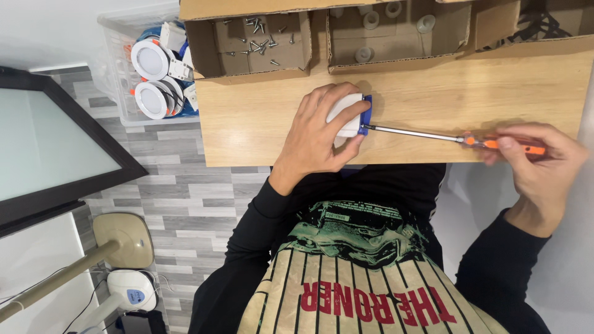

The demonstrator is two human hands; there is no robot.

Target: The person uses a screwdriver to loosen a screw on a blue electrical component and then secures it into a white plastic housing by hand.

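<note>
L hand (315, 133) lies over a small white unit w/ a blue end piece (350, 115), fingers curled and clamped on it, pressing it flat to the wooden desk (433, 86) near the middle of the desk's front edge; judging by the grip, that's to stop it sliding or turning under the tool. R hand (538, 161), out past the desk's right front corner, has its fingers closed round the orange handle of a long screwdriver (458, 139). Shaft lies nearly level across the desk, tip meeting the blue end of the unit, so the tool pushes in sideways against the L hand's hold. Along the desk's back edge sit open cardboard boxes within arm's reach: one w/ loose screws (257, 38) at back left, one beside it w/ small pale ring-shaped parts (371, 21), contents too small to say more. Off the desk's left edge, a clear plastic bin (117, 68) holds round white light fittings (151, 77).
</note>
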